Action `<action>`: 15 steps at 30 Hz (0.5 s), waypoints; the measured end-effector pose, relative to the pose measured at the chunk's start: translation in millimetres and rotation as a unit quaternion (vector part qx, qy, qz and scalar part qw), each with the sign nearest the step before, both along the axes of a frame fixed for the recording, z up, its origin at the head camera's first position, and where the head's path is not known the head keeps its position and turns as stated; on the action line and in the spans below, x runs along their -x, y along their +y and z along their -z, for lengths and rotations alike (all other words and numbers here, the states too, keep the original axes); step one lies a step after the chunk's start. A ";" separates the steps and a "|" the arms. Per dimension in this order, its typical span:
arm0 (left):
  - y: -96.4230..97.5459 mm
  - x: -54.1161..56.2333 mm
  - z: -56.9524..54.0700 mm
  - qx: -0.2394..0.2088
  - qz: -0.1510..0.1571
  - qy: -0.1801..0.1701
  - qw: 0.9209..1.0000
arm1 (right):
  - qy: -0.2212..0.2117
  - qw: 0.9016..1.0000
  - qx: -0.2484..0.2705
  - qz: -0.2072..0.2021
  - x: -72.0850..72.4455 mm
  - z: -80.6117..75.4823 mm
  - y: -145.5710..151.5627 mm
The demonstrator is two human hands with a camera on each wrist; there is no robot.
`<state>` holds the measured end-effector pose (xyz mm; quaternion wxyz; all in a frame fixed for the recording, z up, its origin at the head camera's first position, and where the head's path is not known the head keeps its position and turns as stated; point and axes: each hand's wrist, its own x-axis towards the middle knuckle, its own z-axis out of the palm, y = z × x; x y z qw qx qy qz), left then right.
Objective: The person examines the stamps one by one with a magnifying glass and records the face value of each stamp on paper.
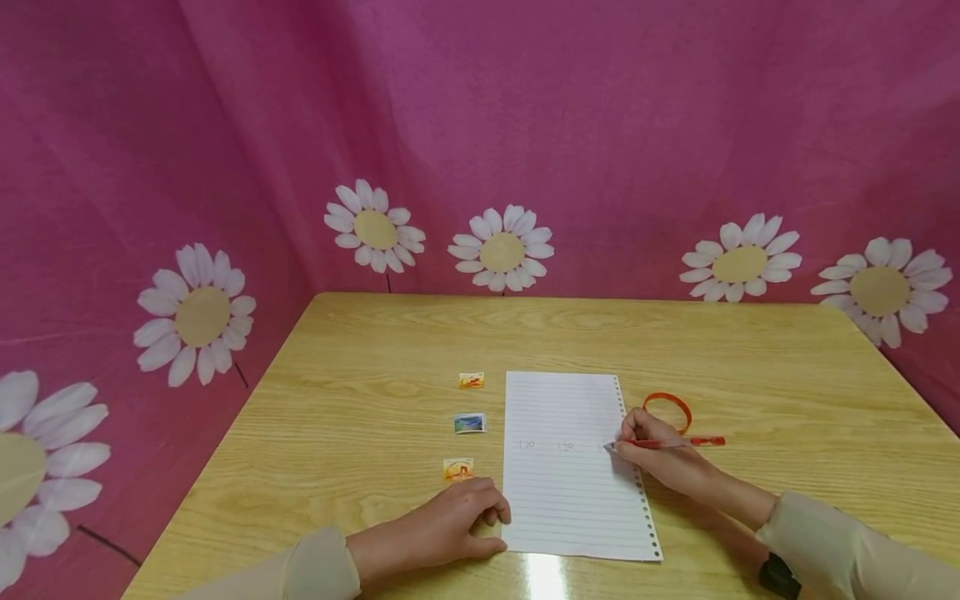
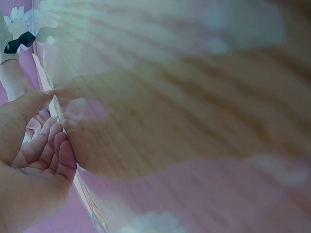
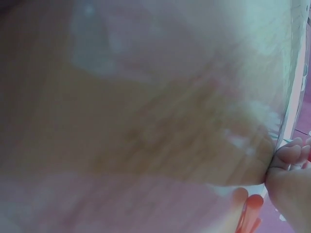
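— Pinching a red pen (image 1: 667, 442) in curled fingers, the right hand (image 1: 660, 454) is resting on the right edge of the lined sheet (image 1: 566, 462), the tip touching the paper about halfway down, just inside the punched holes.

— And the other of the two hands?

— The left hand (image 1: 457, 525) is lying on the tabletop (image 1: 750, 358) at the sheet's lower left corner, fingers curled in loosely, gripping nothing; the knuckles are just touching the paper's left edge. The left wrist view is showing those folded fingers (image 2: 48, 150) against the wood.

— What is sitting close around them?

— An orange band (image 1: 667, 408) is lying just behind the right hand, beside the sheet's right edge. Three small stamps are lining up along the sheet's left side, apart from it: an orange stamp (image 1: 472, 380) farthest away, a blue stamp (image 1: 470, 423) in the middle, and a yellow stamp (image 1: 458, 469) nearest, just beyond the left hand.

— How much open room is showing?

— Bare wood is stretching wide to the right of the pen and across the far half, up to the back edge. On the left, the tabletop is running open to its slanting side edge. A pink cloth with daisies (image 1: 480, 125) is hanging close around the back and both sides. The right wrist view is too blurred to add more than a fingertip and something red.
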<state>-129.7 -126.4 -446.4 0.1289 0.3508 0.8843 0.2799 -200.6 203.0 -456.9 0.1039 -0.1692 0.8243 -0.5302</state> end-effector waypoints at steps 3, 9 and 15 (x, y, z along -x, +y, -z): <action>-0.3 -0.1 0.0 -0.001 0.001 0.001 1.000 | 0.010 1.000 0.009 -0.010 -0.1 0.2 -0.1; -0.6 0.1 -0.9 -0.001 0.002 0.001 1.000 | 0.034 0.999 0.013 -0.040 3.0 0.8 1.6; -0.6 -0.6 -0.6 -0.004 0.006 0.006 1.000 | 0.016 0.999 0.000 -0.046 4.3 -0.6 3.6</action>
